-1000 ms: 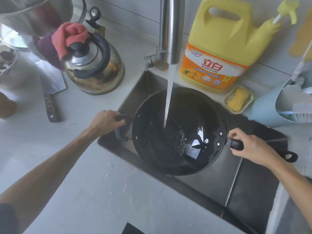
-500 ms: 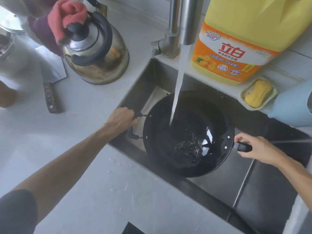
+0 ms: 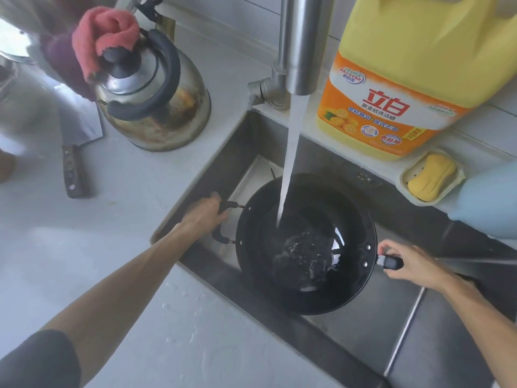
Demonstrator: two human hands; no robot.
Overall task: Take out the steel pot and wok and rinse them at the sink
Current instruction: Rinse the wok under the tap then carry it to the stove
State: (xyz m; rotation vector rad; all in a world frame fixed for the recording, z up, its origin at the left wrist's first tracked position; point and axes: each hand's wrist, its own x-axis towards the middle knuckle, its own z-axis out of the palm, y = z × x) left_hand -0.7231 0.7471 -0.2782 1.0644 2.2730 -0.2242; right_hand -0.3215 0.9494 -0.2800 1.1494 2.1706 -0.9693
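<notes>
A black wok hangs inside the steel sink, under the tap. A white stream of water falls into its bowl and pools at the bottom. My left hand grips the small loop handle on the wok's left side. My right hand holds the long black handle on its right. The steel pot shows only as a blurred shiny edge at the top left.
A steel kettle with a pink cloth on its lid stands left of the sink. A cleaver lies on the white counter. A yellow detergent jug, a soap dish and a pale blue container line the back ledge.
The wok has sunk lower into the sink and shifted right under the stream. Both hands kept their hold on its handles. My view dropped closer.
</notes>
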